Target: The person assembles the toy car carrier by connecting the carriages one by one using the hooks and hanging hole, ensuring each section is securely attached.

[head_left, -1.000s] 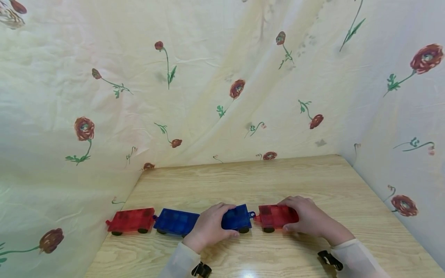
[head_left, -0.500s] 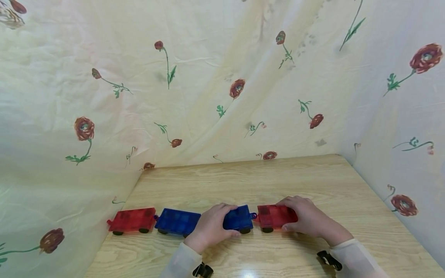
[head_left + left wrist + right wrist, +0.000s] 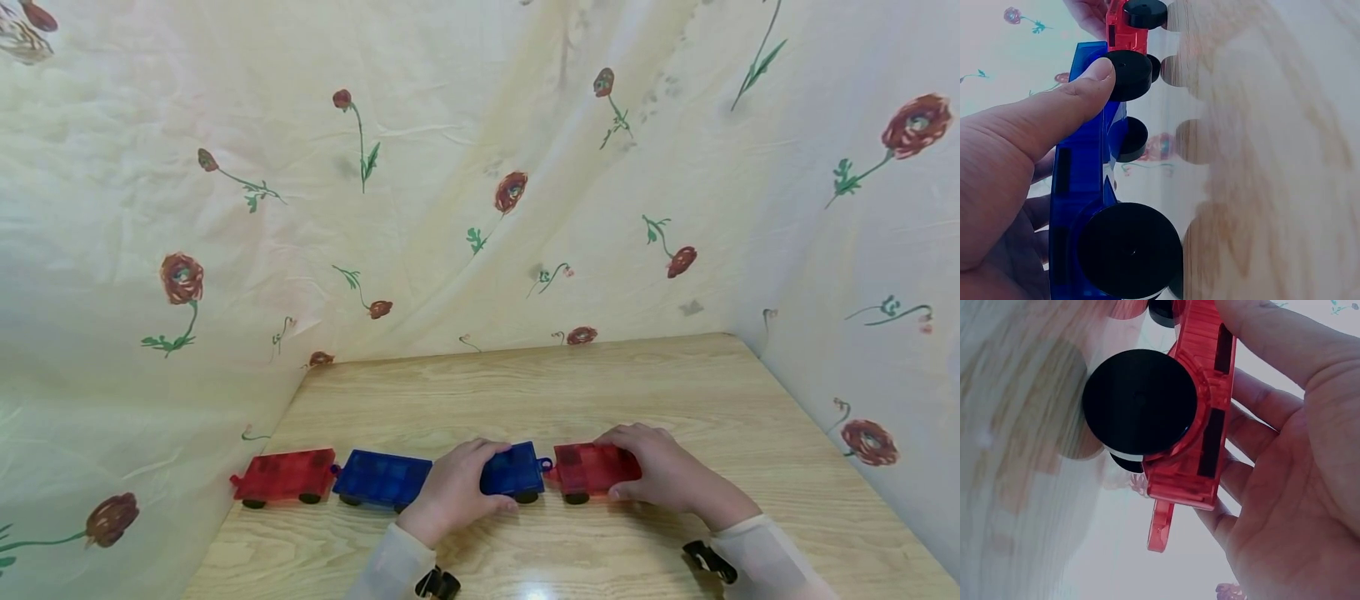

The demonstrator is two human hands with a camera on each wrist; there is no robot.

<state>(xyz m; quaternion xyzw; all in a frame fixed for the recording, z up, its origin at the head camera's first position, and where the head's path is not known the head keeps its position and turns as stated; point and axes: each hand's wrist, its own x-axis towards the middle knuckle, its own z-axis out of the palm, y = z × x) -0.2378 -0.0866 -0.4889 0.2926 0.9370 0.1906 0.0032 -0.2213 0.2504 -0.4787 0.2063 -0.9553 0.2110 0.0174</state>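
Four-wheeled toy train cars of translucent plastic stand in a row on the wooden table (image 3: 540, 383). My left hand (image 3: 453, 492) grips a blue train car (image 3: 513, 471) across its sides, thumb by a black wheel (image 3: 1129, 75) in the left wrist view. My right hand (image 3: 656, 467) holds a red train car (image 3: 588, 468) at its right end; its hook (image 3: 1160, 525) shows in the right wrist view. The coupling ring (image 3: 545, 465) of the held blue car meets the red car's hook; whether they are linked I cannot tell.
Left of my left hand stand another blue car (image 3: 381, 477) and a red car (image 3: 285, 475) at the row's end, their couplings meeting. Flower-printed cloth (image 3: 450, 167) walls the table's back and sides. Black wrist gear (image 3: 708, 561) sits by my right sleeve.
The right red car has shifted slightly left, and the blue cars and left red car slightly right, so the middle couplings are closer. Both hands keep their grips.
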